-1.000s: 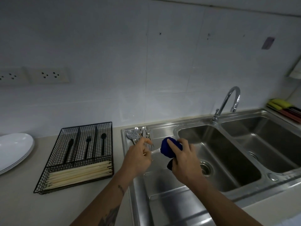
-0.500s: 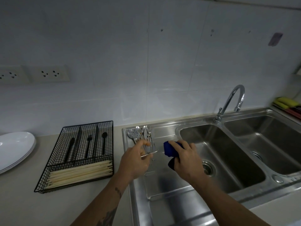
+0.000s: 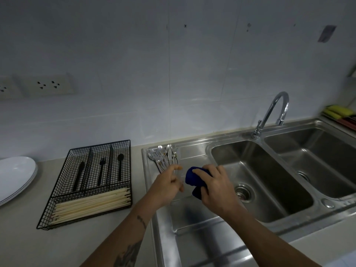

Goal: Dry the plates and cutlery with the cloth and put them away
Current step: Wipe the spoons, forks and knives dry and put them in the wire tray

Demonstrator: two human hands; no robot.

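Several silver spoons and forks [image 3: 164, 156] lie in a pile at the back of the steel drainboard [image 3: 192, 214]. Just in front of the pile, my left hand [image 3: 167, 185] pinches one thin metal piece of cutlery, which is blurred and hard to make out. My right hand [image 3: 216, 186] grips a bunched blue cloth [image 3: 192, 178] beside the left fingertips. A stack of white plates [image 3: 16, 176] sits on the counter at far left. A black wire cutlery tray [image 3: 96, 147] holds a black knife, fork and spoon, with pale chopsticks [image 3: 90, 206] in its front section.
A double steel sink [image 3: 256, 176] lies right of the drainboard, with a curved tap [image 3: 277, 110] behind it. Yellow and green sponges [image 3: 339, 112] rest at the far right edge. Wall sockets [image 3: 47, 85] sit above the counter on the left.
My left hand has lifted one piece off the cutlery pile and drawn it back toward the cloth. My right hand has stayed closed round the cloth.
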